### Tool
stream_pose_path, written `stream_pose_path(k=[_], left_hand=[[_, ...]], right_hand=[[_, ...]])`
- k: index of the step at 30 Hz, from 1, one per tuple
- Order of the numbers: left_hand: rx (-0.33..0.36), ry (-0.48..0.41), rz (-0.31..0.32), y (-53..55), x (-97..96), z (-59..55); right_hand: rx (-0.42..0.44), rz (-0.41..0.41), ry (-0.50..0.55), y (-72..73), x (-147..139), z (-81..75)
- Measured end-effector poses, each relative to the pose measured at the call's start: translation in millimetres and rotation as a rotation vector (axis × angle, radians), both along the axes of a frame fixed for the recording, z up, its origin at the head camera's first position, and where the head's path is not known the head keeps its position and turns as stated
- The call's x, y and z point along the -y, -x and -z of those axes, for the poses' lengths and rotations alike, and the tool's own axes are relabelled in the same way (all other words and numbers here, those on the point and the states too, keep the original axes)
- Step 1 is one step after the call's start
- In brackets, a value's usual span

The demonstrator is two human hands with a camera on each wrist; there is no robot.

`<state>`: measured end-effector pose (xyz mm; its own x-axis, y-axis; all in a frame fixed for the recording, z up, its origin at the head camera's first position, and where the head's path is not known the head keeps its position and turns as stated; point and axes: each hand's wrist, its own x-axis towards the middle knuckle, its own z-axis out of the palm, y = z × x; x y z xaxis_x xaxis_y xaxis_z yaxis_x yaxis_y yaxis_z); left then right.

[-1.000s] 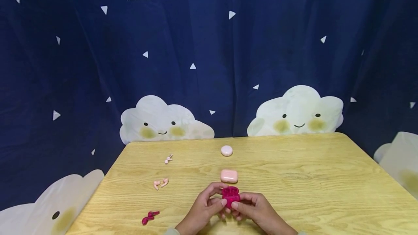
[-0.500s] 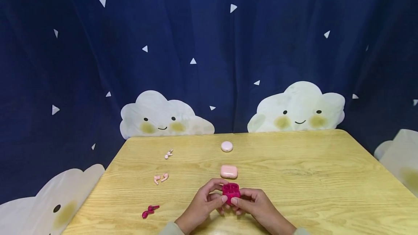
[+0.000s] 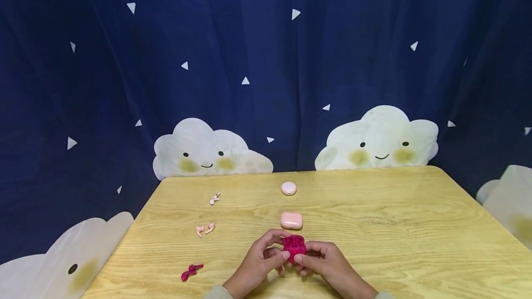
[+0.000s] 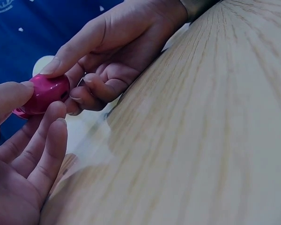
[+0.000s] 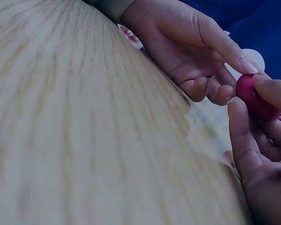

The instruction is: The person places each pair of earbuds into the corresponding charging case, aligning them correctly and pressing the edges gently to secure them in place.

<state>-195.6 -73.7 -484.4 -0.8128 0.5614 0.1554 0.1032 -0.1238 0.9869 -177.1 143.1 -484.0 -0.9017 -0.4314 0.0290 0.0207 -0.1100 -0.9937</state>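
Note:
Near the table's front, a magenta earbud case (image 3: 294,248) is held up with its lid raised; its rounded body (image 4: 49,93) shows in the left wrist view. My left hand (image 3: 262,260) grips its left side, thumb on the front and index finger by the lid. From the right, my right hand (image 3: 326,264) pinches it with the thumb on the front. In the right wrist view the case (image 5: 255,98) is partly covered by fingers. Two magenta earbuds (image 3: 191,271) lie on the table to the left of my hands.
Beyond my hands sits a shut pink earbud case (image 3: 292,220), with a round pale pink case (image 3: 288,188) farther back. Pink earbuds (image 3: 205,230) and pale earbuds (image 3: 214,199) lie to their left on the wooden table (image 3: 395,234). A blue curtain (image 3: 274,50) hangs behind.
Both hands keep their hold on the magenta case, whose lid stays raised. The whole head view shifts slightly up, then slightly down; the things on the table stay in place.

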Motion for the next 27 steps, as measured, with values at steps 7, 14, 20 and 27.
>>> stream_pose_path(k=[7,14,20,27], left_hand=[[-0.004,0.005,-0.012,-1.6,0.3,0.5],[-0.042,-0.022,-0.014,2.2,-3.3,-2.1],[-0.018,0.002,-0.027,-1.0,-1.6,-1.7],[-0.028,0.019,-0.019,1.5,-0.8,-2.2]], right_hand=[[0.023,0.008,-0.002,-0.9,0.8,1.7],[-0.014,0.001,0.019,1.2,-1.0,-1.1],[-0.016,-0.002,0.017,-0.9,0.6,-0.6],[-0.039,0.020,-0.009,-0.2,1.7,-0.6]])
